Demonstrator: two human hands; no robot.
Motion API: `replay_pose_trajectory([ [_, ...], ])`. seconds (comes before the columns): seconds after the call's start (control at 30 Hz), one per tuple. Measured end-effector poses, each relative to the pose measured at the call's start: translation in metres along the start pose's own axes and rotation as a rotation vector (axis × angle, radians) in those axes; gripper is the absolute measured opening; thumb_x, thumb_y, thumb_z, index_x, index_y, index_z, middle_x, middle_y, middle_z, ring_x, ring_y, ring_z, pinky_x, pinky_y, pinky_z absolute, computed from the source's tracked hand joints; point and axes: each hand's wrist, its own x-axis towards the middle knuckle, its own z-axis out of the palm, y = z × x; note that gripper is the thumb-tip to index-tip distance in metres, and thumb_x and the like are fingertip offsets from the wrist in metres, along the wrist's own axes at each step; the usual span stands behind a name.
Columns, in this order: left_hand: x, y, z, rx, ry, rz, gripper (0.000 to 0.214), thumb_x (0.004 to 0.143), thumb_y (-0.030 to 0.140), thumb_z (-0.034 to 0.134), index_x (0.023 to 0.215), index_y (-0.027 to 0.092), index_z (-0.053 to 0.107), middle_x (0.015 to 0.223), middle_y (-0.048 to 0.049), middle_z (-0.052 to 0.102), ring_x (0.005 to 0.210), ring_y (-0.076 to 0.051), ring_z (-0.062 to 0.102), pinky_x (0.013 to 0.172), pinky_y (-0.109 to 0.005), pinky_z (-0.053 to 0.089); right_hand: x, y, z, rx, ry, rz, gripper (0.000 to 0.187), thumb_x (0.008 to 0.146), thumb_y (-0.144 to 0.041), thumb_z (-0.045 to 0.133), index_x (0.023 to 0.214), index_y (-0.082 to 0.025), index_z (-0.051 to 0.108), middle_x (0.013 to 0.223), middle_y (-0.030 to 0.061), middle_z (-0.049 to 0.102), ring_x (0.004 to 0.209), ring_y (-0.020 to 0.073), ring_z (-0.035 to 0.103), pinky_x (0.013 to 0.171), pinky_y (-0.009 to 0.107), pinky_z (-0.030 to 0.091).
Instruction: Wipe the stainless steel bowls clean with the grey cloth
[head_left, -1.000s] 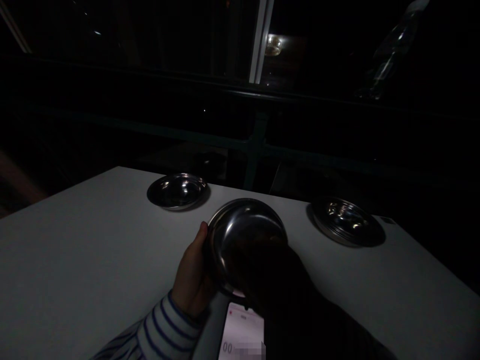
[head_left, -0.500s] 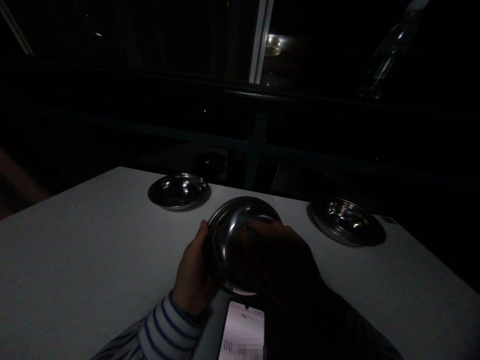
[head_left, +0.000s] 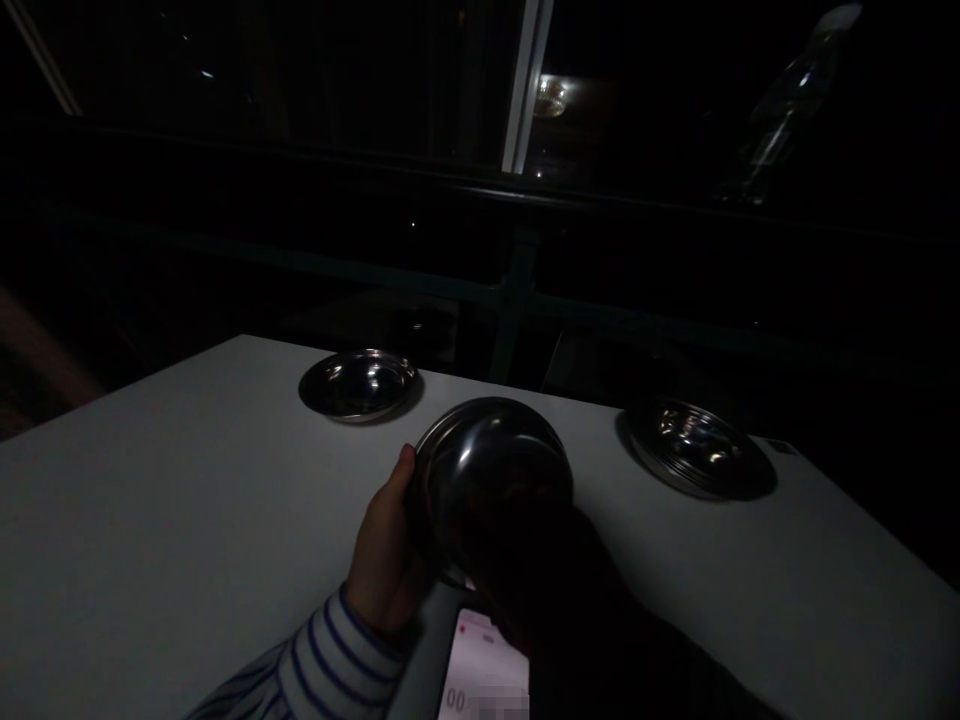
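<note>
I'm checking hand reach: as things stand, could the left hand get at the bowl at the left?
Probably not while occupied: the left hand holds the middle bowl by its edge. Were it free, likely yes, since only white tabletop shows between it and the left bowl.

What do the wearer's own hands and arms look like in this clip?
The left hand is bare, with a long pale sleeve ringed by dark blue stripes. The right hand and arm are too dark to make out clothing details.
</note>
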Motion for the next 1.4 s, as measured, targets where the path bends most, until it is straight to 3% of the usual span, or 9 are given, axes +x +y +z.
replay_pose_trajectory([
  [0.07, 0.000, 0.000, 0.000, 0.008, -0.001, 0.012, 0.029, 0.084, 0.037, 0.049, 0.089, 0.014, 0.066, 0.076, -0.0061, 0.071, 0.073, -0.020, 0.067, 0.070, -0.031, 0.053, 0.002, 0.002, -0.001, -0.002, 0.032, 0.014, 0.027, 0.085, -0.024, 0.045, 0.109, -0.019, 0.056, 0.104, 0.0061, 0.062, 0.085, 0.0210, 0.052, 0.067, 0.035, 0.038],
  [0.17, 0.000, -0.001, 0.000, 0.020, -0.004, 0.002, 0.029, 0.083, 0.038, 0.050, 0.085, 0.014, 0.067, 0.073, -0.0062, 0.071, 0.073, -0.020, 0.067, 0.070, -0.031, 0.053, 0.008, 0.006, -0.005, 0.061, -0.048, 0.194, 0.018, 0.082, -0.025, 0.051, 0.096, -0.019, 0.059, 0.091, 0.0041, 0.064, 0.067, 0.0170, 0.050, 0.055, 0.031, 0.036],
  [0.4, 0.000, -0.001, -0.001, 0.036, -0.015, 0.053, 0.027, 0.081, 0.036, 0.053, 0.090, 0.014, 0.065, 0.076, -0.0058, 0.071, 0.072, -0.020, 0.066, 0.070, -0.032, 0.052, -0.003, -0.006, 0.005, 0.034, -0.104, 0.036, 0.037, 0.079, -0.022, 0.053, 0.116, -0.024, 0.051, 0.109, 0.0052, 0.060, 0.090, 0.0212, 0.052, 0.070, 0.035, 0.039],
  [0.57, 0.000, -0.003, -0.003, 0.054, -0.005, 0.059, 0.025, 0.079, 0.037, 0.057, 0.082, 0.013, 0.064, 0.072, -0.0048, 0.070, 0.070, -0.019, 0.066, 0.070, -0.030, 0.051, 0.008, 0.003, -0.004, 0.094, -0.102, 0.235, 0.028, 0.077, -0.030, 0.059, 0.104, -0.021, 0.056, 0.092, 0.0041, 0.063, 0.073, 0.0182, 0.052, 0.060, 0.032, 0.038],
  [0.73, 0.001, -0.003, -0.004, 0.031, -0.009, 0.054, 0.028, 0.078, 0.037, 0.056, 0.089, 0.012, 0.063, 0.078, -0.0063, 0.070, 0.071, -0.020, 0.065, 0.067, -0.031, 0.050, 0.009, 0.000, -0.005, 0.065, -0.075, 0.040, 0.029, 0.080, -0.024, 0.052, 0.109, -0.022, 0.055, 0.103, 0.0050, 0.062, 0.081, 0.0195, 0.052, 0.065, 0.033, 0.039],
  [0.9, 0.000, -0.005, -0.003, 0.057, -0.012, 0.071, 0.026, 0.075, 0.038, 0.060, 0.080, 0.013, 0.064, 0.063, -0.0020, 0.066, 0.062, -0.017, 0.064, 0.061, -0.026, 0.048, 0.011, 0.007, -0.007, 0.114, -0.052, 0.233, 0.023, 0.080, -0.024, 0.052, 0.101, -0.018, 0.058, 0.094, 0.0056, 0.063, 0.069, 0.0170, 0.049, 0.056, 0.030, 0.037],
  [1.1, -0.002, -0.005, -0.003, 0.081, 0.003, 0.073, 0.029, 0.073, 0.040, 0.062, 0.084, 0.013, 0.065, 0.072, -0.0039, 0.069, 0.067, -0.019, 0.065, 0.064, -0.029, 0.049, 0.008, 0.001, -0.007, 0.072, -0.063, 0.058, 0.029, 0.081, -0.026, 0.051, 0.109, -0.021, 0.054, 0.101, 0.0054, 0.061, 0.081, 0.0201, 0.051, 0.067, 0.034, 0.037],
  [1.23, -0.001, -0.005, -0.003, 0.097, -0.010, 0.088, 0.027, 0.074, 0.039, 0.062, 0.078, 0.013, 0.065, 0.061, -0.0010, 0.065, 0.057, -0.015, 0.061, 0.057, -0.025, 0.046, 0.013, 0.009, -0.013, 0.100, -0.110, 0.247, 0.021, 0.079, -0.030, 0.056, 0.097, -0.020, 0.058, 0.089, 0.0035, 0.062, 0.066, 0.0157, 0.047, 0.053, 0.029, 0.032],
  [1.4, -0.001, -0.004, -0.002, 0.106, -0.008, 0.090, 0.027, 0.074, 0.040, 0.061, 0.081, 0.013, 0.064, 0.070, -0.0031, 0.068, 0.058, -0.015, 0.061, 0.059, -0.027, 0.046, 0.010, 0.001, -0.012, 0.072, -0.079, 0.026, 0.027, 0.082, -0.021, 0.048, 0.108, -0.022, 0.055, 0.103, 0.0034, 0.062, 0.083, 0.0194, 0.051, 0.065, 0.032, 0.038],
])
